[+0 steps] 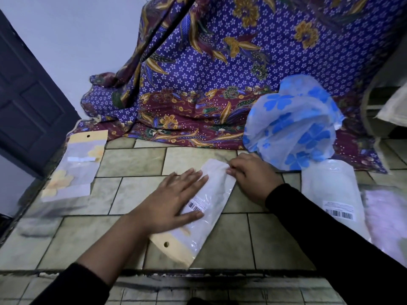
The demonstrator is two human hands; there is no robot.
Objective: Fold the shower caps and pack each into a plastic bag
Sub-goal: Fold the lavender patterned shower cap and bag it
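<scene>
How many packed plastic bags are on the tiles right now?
4: one at far left, one under both hands, one at right with a barcode label, one pinkish, blurred at the right edge. More may lie out of frame.

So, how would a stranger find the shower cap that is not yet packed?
Look at the purple patterned cloth at the back. At its right foot stands a puffy shower cap. Only it has blue flowers and no bag.

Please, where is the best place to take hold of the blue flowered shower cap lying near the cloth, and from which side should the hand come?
Probably the bunched top of the blue flowered shower cap, pinched from above by the right hand, which is nearest. The cap stands puffed up and loose, so its gathered peak gives folds to pinch, while its lower rim lies spread on the tiled floor and the batik cloth.
</scene>
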